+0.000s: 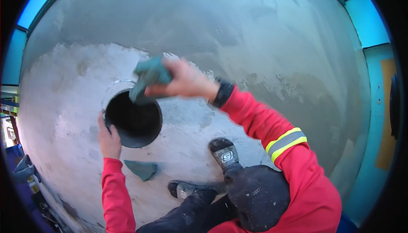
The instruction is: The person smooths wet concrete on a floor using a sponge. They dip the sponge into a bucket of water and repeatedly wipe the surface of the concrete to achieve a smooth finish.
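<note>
A round black bucket [138, 143] stands on the floor left of the middle, its inside dark, so what it contains cannot be made out. My left hand [109, 138] grips its left rim, thumb over the edge. Above the bucket's far right rim, my right hand [187, 80] is closed around a bunched green cloth [149, 73], slightly blurred by motion. Another green piece [142, 169], flat and roughly triangular, lies on the floor on the near side of the bucket.
Darker, wet-looking grey covering spreads over the far and right floor [263, 29]; paler, patchy floor surrounds the bucket. My feet [224, 153] in dark slides are just right of the green piece. Assorted items [32, 182] line the left edge. Teal walls [361, 169] bound the room.
</note>
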A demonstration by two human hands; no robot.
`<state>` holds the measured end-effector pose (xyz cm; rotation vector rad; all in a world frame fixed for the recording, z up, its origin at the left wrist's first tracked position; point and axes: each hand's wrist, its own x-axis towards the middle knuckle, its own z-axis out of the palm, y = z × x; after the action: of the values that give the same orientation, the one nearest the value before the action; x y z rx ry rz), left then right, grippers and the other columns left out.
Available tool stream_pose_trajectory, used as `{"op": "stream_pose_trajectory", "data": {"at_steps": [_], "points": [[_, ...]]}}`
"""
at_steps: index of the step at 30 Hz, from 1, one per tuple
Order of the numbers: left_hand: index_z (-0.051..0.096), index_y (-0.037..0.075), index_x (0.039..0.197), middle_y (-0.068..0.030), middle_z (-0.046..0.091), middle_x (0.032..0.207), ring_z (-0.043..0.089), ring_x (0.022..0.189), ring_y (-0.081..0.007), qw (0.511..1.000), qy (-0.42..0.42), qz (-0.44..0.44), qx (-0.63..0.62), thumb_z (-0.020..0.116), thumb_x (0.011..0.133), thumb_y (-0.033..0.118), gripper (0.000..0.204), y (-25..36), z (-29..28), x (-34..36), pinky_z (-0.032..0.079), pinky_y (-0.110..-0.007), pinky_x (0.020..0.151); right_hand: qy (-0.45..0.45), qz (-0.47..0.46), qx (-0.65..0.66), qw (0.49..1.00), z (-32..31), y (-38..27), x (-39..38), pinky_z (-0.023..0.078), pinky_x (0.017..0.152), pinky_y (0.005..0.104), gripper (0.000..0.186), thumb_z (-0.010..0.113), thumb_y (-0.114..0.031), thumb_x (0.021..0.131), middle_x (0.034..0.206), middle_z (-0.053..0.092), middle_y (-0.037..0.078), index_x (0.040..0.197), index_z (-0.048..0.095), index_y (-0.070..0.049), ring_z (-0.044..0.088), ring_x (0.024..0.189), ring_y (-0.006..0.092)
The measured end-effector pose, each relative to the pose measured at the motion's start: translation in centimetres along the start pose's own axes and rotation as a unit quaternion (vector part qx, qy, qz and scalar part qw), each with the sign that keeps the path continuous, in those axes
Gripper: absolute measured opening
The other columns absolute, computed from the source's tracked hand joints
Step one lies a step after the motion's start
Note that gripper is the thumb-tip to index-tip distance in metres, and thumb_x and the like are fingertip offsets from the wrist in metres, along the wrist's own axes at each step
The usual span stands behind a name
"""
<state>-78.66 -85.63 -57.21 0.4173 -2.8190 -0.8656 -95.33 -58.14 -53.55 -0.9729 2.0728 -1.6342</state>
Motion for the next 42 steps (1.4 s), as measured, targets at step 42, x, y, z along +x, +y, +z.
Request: {"op": "stream_pose_trajectory", "data": {"at_steps": [42], "points": [[0.032,0.002,0.14,-0.0238,0.057,0.121,0.056,0.111,-0.0374,0.997,-0.003,-0.074,0.018,0.045,0.088,0.002,0.054,-1.4,-0.2,1.5,0.041,-0.037,0.096,-0.067,-0.15,-0.606,0.778,-8.5,20.1,3.5,0.042,0.086,0.0361,0.04,0.053,0.001,0.079,0.102,0.057,0.003,0.113,0.055,-0.018,0.053,0.104,0.0224]]}}
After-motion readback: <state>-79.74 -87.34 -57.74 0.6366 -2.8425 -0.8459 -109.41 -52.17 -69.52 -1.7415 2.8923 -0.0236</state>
